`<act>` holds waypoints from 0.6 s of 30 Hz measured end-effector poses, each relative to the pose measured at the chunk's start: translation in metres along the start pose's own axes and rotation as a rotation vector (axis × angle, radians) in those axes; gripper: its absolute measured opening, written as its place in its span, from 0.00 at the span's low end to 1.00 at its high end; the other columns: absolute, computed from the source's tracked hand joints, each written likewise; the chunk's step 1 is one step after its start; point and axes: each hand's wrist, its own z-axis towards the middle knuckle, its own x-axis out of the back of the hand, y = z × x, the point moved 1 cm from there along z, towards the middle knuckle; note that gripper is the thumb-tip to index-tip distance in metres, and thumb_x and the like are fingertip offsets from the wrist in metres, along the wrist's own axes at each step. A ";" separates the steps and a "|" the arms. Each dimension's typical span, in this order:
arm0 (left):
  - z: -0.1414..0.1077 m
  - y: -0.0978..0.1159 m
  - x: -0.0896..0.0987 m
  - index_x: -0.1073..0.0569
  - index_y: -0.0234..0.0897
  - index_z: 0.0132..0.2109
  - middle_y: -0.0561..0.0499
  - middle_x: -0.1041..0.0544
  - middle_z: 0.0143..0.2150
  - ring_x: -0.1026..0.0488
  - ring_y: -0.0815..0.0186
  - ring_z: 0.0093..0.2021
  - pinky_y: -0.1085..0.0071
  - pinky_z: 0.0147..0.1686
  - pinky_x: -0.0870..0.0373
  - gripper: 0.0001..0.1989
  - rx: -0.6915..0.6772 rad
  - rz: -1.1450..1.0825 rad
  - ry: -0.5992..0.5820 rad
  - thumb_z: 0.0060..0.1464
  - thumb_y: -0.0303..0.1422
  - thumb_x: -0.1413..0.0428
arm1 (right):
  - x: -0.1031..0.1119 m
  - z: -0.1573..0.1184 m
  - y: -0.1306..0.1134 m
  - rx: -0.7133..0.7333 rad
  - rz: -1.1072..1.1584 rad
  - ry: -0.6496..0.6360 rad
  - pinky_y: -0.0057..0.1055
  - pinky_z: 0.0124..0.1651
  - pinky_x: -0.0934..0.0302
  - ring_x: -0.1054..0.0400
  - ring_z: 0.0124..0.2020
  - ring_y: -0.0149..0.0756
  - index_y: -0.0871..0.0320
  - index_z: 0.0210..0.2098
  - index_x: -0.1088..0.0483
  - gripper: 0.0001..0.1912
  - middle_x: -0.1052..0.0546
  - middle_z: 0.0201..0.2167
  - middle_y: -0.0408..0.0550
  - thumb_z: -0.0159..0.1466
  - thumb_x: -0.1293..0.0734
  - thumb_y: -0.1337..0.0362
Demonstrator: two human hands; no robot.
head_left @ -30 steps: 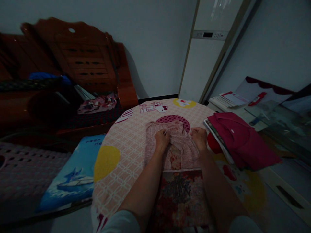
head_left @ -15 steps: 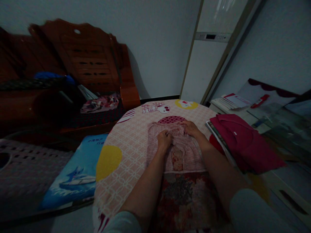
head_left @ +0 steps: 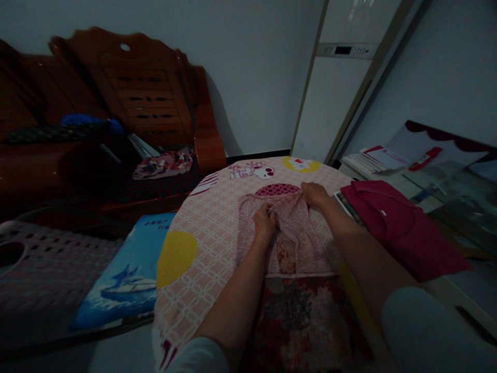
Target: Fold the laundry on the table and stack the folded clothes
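Left hand (head_left: 265, 223): fingers curled closed on a gathered fold near the middle of the pink garment (head_left: 306, 223). Right hand (head_left: 313, 196): fingertips pinching the same garment at its far right corner, the cloth drawn taut below.

Pink garment: heathered, thin, spread on the table in front of the person, a pale hem along its near edge. In its middle, an opening or patch of floral cloth (head_left: 287, 256); which of the two, cannot be told.

Red patterned fabric (head_left: 295, 316): mottled red and grey, lying along the near hem, between the forearms.

Tablecloth (head_left: 217, 223): peach lattice print with yellow spots, a dotted pink oval and cartoon figures, covering a round-edged table.

Magenta garment (head_left: 404, 228): folded, right of the right forearm, on top of a plaid item (head_left: 351, 207).

Further right: pale cabinet top with papers (head_left: 388, 158), a red object (head_left: 426, 158) and clear glassware (head_left: 458, 186).

Left of the table: blue printed bag or cushion (head_left: 124, 269), boat motif; beside it, a pink perforated basket (head_left: 58, 264).

Behind, left: carved wooden bench (head_left: 140, 93), a crumpled floral cloth (head_left: 165, 163) on its seat.

Behind, right: tall white air conditioner (head_left: 330, 98), control panel facing out, against the wall.
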 end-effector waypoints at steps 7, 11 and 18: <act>0.000 -0.001 0.000 0.27 0.36 0.44 0.49 0.22 0.36 0.26 0.63 0.37 0.69 0.41 0.33 0.10 -0.015 0.043 0.017 0.54 0.25 0.46 | -0.020 0.004 -0.006 -0.004 -0.030 0.068 0.33 0.51 0.39 0.29 0.53 0.45 0.67 0.51 0.28 0.17 0.24 0.49 0.66 0.66 0.42 0.71; 0.001 -0.001 -0.001 0.25 0.36 0.40 0.50 0.21 0.35 0.26 0.63 0.37 0.68 0.42 0.32 0.11 -0.036 0.053 -0.017 0.52 0.22 0.48 | -0.025 0.008 0.001 -0.004 -0.022 0.075 0.32 0.49 0.39 0.29 0.51 0.44 0.64 0.49 0.26 0.17 0.23 0.49 0.62 0.65 0.41 0.70; 0.003 -0.002 -0.003 0.20 0.36 0.37 0.47 0.20 0.41 0.25 0.62 0.44 0.67 0.50 0.31 0.15 -0.057 0.112 -0.063 0.51 0.20 0.50 | -0.023 0.009 0.011 0.011 0.077 0.077 0.30 0.46 0.38 0.28 0.47 0.42 0.61 0.42 0.24 0.13 0.21 0.44 0.56 0.65 0.39 0.64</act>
